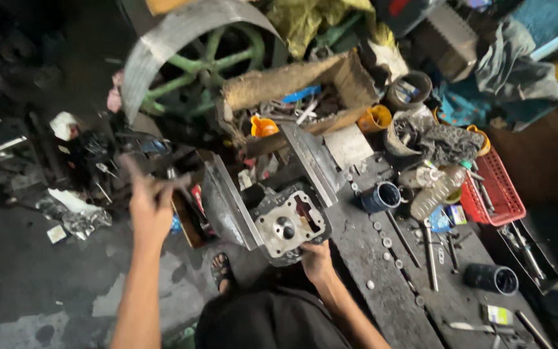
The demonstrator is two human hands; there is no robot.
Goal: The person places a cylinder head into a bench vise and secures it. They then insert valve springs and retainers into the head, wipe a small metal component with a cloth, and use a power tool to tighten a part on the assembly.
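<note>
The right hand clasps the lower edge of a metal cylinder head, which sits clamped between the plates of a bench vise at the edge of the workbench. The left hand stretches out over the cluttered floor, blurred; whether it grips anything I cannot tell. To my eye, steadying the casting firmly matters here.

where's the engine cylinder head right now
In the head view it sits near the centre: the cylinder head is clamped between two metal plates at the workbench edge, with the right hand touching its lower corner.
</note>
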